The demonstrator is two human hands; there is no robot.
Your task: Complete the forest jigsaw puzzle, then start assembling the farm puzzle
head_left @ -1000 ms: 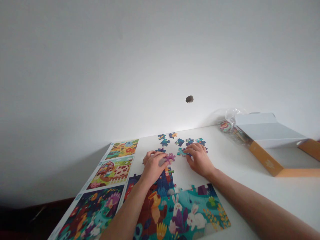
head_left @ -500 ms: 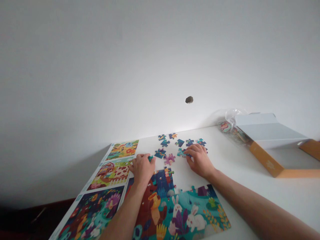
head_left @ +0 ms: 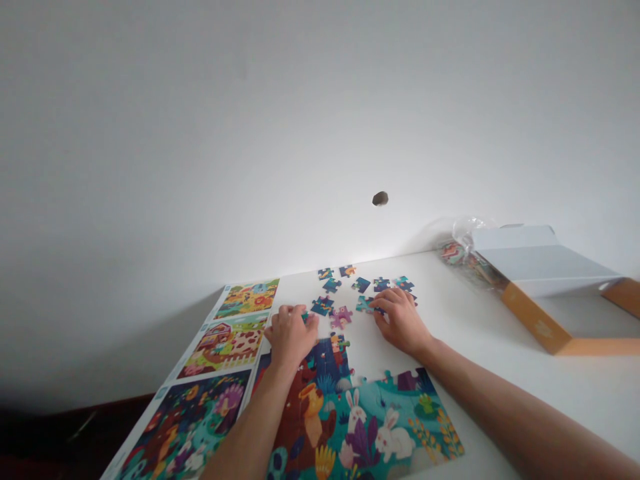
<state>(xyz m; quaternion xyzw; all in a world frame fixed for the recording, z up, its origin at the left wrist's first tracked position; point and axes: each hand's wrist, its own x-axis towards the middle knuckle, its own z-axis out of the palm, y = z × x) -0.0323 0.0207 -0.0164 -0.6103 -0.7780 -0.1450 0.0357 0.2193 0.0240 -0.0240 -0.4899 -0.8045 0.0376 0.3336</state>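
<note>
My left hand [head_left: 294, 333] is closed on a small teal puzzle piece [head_left: 305, 317], mostly covered by the fingers, above the top left edge of the partly joined jigsaw puzzle [head_left: 360, 427]. My right hand [head_left: 400, 319] rests on the table with thumb and fingers apart, its fingertips over the edge of a teal puzzle piece [head_left: 364, 304]. Between the hands lie a pink-purple piece [head_left: 341, 317] and a dark blue piece [head_left: 323, 306]. The joined part shows white rabbits and a brown bear, with a gap at its upper right.
Several loose pieces [head_left: 361, 285] lie toward the wall. Three picture sheets [head_left: 227, 343] line the table's left edge. At right stands an open orange and white box [head_left: 537, 323], beside a clear plastic bag [head_left: 467, 263] with printed contents. A wall [head_left: 310, 133] with a hole [head_left: 381, 199] rises behind.
My left hand has shifted slightly right, and its fingers have turned around the teal piece, which shows less. My right hand stays in place. The whole view has moved a little.
</note>
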